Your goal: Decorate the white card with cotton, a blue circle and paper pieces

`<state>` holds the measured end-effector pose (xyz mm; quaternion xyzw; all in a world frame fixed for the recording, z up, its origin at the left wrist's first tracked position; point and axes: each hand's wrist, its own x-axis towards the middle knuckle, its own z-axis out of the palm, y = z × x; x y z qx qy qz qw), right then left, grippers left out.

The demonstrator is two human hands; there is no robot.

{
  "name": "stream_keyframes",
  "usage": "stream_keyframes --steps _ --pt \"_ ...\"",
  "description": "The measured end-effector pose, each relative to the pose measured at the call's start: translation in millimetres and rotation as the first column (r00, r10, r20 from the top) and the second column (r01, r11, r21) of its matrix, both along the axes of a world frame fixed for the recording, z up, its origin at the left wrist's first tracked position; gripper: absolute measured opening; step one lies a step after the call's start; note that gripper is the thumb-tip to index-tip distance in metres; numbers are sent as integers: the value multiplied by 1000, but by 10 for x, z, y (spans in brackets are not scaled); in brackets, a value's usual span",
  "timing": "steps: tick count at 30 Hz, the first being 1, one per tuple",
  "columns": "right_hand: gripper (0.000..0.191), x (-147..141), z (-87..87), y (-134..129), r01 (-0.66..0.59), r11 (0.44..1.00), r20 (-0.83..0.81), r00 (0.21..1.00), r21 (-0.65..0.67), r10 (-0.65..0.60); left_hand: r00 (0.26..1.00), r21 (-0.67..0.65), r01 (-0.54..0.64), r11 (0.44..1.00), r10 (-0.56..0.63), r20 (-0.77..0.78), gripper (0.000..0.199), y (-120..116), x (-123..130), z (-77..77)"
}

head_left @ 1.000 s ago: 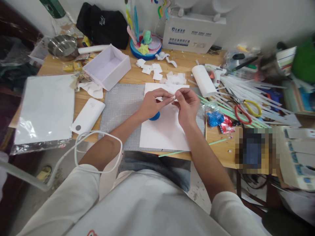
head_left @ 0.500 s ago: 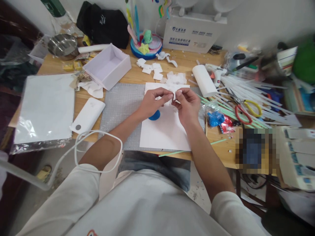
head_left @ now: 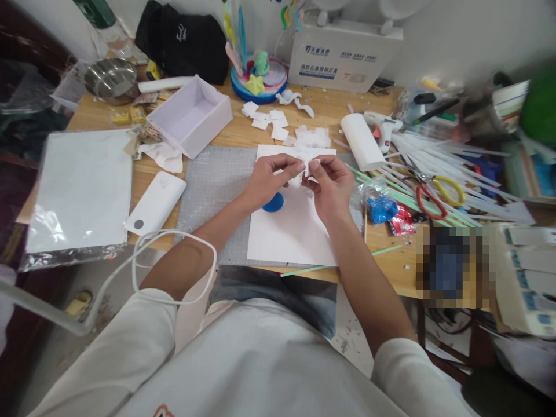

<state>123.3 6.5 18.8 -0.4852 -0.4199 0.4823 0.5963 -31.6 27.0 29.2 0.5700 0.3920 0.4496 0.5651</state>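
My left hand (head_left: 274, 178) and my right hand (head_left: 334, 184) meet fingertip to fingertip above a white sheet of paper (head_left: 291, 237). Between them is a small white piece of paper (head_left: 307, 168), pinched by the thumb and fingers of each hand; its lower part is hidden by the fingers. A flat blue round piece (head_left: 273, 202) lies on the sheet just below my left hand. Beyond my fingers, several small white paper squares (head_left: 278, 134) are scattered on the wooden table, and a white roll (head_left: 363, 141) lies to the right.
Under the sheet is a grey cutting mat (head_left: 208, 197). A lilac box (head_left: 191, 119), a white power bank (head_left: 157, 202) and a bagged stack of sheets (head_left: 82, 188) stand on the left. Scissors (head_left: 434, 197), a glue gun (head_left: 384, 130) and white sticks (head_left: 434, 156) crowd the right.
The view has shifted very slightly. Both hands stay in nearly the same place, fingertips together on the small white piece of paper.
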Motion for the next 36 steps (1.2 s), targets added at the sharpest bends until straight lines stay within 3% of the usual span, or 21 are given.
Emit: stream_keyframes --steps 15,18,22,28,36 --pt "37 -12 -12 -7 -11 1000 33 999 17 10 1000 52 5 999 -5 -11 26 15 0 -31" --pt "32 -11 15 -24 75 990 142 986 117 -91 1000 72 -11 997 12 -23 26 22 3 -30" --pt "19 -2 83 -83 167 940 326 908 297 -264 998 128 -43 991 48 -35 26 23 4 -31" --pt "27 -22 78 -125 13 981 262 963 193 -64 992 183 -64 981 83 -96 18 14 3 -52" --pt "25 -34 59 -95 59 982 209 973 181 -97 982 298 -86 951 132 -137 18 -36 22 -1"
